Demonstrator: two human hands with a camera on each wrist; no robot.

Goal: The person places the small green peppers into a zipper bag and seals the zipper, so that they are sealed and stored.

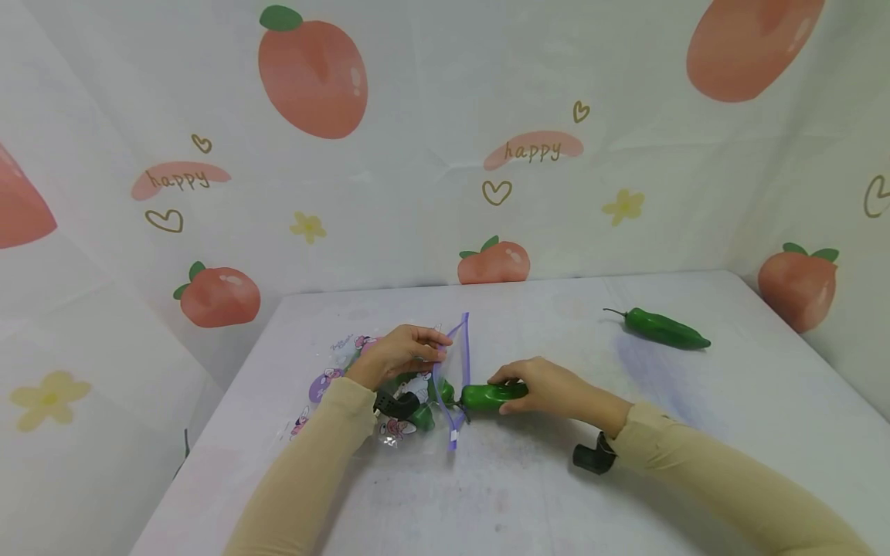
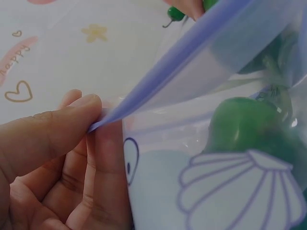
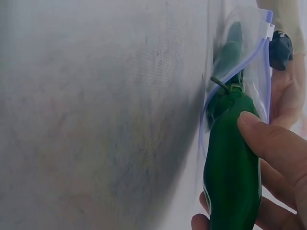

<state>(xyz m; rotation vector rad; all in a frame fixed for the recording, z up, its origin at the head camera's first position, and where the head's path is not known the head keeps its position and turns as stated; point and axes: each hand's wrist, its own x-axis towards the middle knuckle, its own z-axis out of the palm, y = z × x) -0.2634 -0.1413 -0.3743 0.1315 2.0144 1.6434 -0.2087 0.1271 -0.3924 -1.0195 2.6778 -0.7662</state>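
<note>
A clear zip bag (image 1: 389, 390) with a purple zip strip (image 1: 464, 340) and cartoon prints lies on the white table (image 1: 528, 479). My left hand (image 1: 403, 351) pinches the upper edge of the bag's mouth (image 2: 144, 98) between thumb and fingers, holding it lifted. Green peppers (image 2: 244, 124) lie inside the bag. My right hand (image 1: 538, 386) grips a green pepper (image 1: 487, 396) and holds it stem-first at the bag's mouth (image 3: 232, 158). The stem (image 3: 220, 84) touches the zip strip.
Another long green pepper (image 1: 664, 328) lies on the table at the far right. A peach-print cloth covers the walls behind and beside the table. Black wrist camera mounts (image 1: 594, 455) show on both sleeves.
</note>
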